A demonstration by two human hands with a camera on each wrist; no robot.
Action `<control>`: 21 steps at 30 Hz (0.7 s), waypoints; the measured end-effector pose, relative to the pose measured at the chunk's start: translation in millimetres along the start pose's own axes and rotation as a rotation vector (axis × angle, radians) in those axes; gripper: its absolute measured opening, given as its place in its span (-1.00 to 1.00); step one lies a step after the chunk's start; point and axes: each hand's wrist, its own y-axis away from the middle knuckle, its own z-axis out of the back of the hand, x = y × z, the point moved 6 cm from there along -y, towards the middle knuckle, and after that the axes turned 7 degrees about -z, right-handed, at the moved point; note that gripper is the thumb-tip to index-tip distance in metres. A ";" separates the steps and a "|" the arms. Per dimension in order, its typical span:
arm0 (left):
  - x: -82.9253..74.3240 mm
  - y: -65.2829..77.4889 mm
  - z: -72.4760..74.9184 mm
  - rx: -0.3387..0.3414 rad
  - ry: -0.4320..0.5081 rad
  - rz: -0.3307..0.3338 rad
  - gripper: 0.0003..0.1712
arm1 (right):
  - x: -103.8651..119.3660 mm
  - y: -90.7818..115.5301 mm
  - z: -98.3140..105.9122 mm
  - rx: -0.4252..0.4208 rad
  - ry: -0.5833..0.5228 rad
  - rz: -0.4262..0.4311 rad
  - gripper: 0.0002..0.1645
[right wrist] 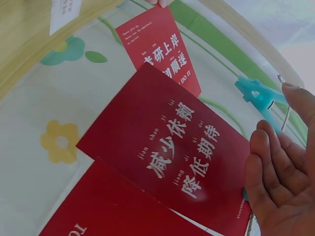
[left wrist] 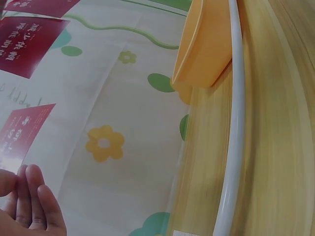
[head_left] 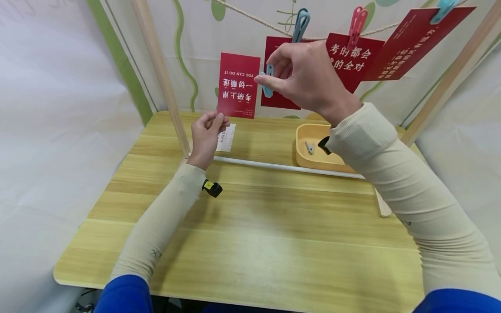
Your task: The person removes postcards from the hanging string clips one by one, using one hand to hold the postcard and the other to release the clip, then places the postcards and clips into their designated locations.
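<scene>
Left hand (head_left: 207, 137) pinched red card (head_left: 238, 82), which stood above its fingers, print upside down; right hand (head_left: 307, 76) pinched blue clip (head_left: 270, 70), card left of thumb. Flipping card before clipping looked wise.

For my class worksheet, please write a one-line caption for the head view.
Left fingers hold a red card while right fingers pinch a blue clothespin near other cards clipped to a rope.

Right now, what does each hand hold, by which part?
The left hand pinches a red card by its lower-left corner in the head view; the right hand pinches a blue clothespin by its handles.
</scene>
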 end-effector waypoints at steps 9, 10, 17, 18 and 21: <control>3.4 1.4 1.4 0.001 -0.017 0.017 -0.70 | -4.0 6.7 -4.9 0.026 -0.023 -0.001 -0.46; 4.2 1.5 1.6 -0.002 -0.019 0.023 -0.70 | -4.6 7.7 -5.6 0.027 -0.021 -0.001 -0.47; 10.6 3.7 3.3 -0.011 -0.037 0.053 -0.69 | -10.5 14.9 -12.0 0.044 -0.007 -0.008 -0.47; 11.4 4.1 3.6 -0.011 -0.038 0.056 -0.69 | -11.6 15.9 -13.1 0.049 -0.012 -0.011 -0.47; 13.4 4.8 3.9 -0.012 -0.036 0.065 -0.69 | -14.0 19.0 -15.9 0.066 -0.023 -0.012 -0.48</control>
